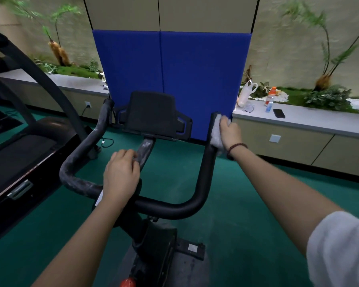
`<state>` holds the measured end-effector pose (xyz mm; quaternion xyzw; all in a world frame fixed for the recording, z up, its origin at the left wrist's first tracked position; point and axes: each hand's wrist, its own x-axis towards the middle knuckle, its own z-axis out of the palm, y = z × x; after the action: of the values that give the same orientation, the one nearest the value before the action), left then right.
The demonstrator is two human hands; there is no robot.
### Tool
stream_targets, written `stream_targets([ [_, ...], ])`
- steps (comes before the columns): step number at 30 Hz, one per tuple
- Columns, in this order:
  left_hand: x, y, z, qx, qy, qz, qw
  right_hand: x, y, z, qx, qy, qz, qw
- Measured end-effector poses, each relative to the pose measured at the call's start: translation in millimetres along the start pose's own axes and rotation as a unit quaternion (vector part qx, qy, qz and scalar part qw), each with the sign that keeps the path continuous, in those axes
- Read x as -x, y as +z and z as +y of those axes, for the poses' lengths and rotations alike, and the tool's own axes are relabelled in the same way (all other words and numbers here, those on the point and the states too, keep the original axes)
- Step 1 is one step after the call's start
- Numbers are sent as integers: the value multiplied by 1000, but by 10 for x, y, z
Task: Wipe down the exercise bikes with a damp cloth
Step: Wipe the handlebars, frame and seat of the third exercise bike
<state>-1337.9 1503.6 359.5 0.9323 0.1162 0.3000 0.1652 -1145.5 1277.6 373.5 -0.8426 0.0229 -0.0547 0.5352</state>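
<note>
The cloth [216,134] is largely hidden under the right hand [230,131], clenched around the handlebar's [207,162] right end; the left hand [120,177] is curled on the centre stem.

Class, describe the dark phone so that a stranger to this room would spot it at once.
Start at the big blue padded panel behind the bike. Move right along the pale ledge past the white plastic bag and the orange-capped bottle. The phone lies just beyond them: the only flat, black thing there.

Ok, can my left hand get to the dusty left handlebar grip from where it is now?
Probably yes. The left hand rests on the centre of the handlebar, and the dusty left grip stands just beside it with nothing between them.
</note>
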Motion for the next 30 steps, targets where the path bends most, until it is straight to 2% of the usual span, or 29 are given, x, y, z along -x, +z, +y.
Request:
stream_targets([
  [4, 15, 7, 8, -4, 10, 4, 1000, 575, -27, 324, 89, -44, -32, 995],
  [7, 26, 5, 3, -7, 13, -1, 1000, 904, -243, 400, 248, -158, -84, 952],
  [9, 28, 6, -2, -7, 18, -4, 1000, 934, -420, 317, 279, -258, -41, 924],
  [11, 31, 1, -4, 0, 24, -4, 1000, 842, -549, 99, 220, -308, 50, 924],
  [13, 38, -11, -2, 8, 25, -3, 1000, 598, -599, -175, 178, -320, 93, 926],
  [15, 36, -20, -2, 12, 19, -4, 1000, 317, -547, -410, 194, -326, 97, 920],
  [19, 28, -25, -7, 11, 0, -10, 1000, -23, -128, -278, 355, -318, -13, 879],
  [23, 32, -27, -17, 21, -4, -5, 1000, 113, 90, -76, 255, -324, 18, 911],
  [27, 22, -12, -22, 17, -1, 1, 1000, 376, 92, 106, 247, -355, -60, 900],
  [30, 31, 0, -11, 14, 8, 6, 1000, 839, 86, 311, 188, -352, -94, 912],
])
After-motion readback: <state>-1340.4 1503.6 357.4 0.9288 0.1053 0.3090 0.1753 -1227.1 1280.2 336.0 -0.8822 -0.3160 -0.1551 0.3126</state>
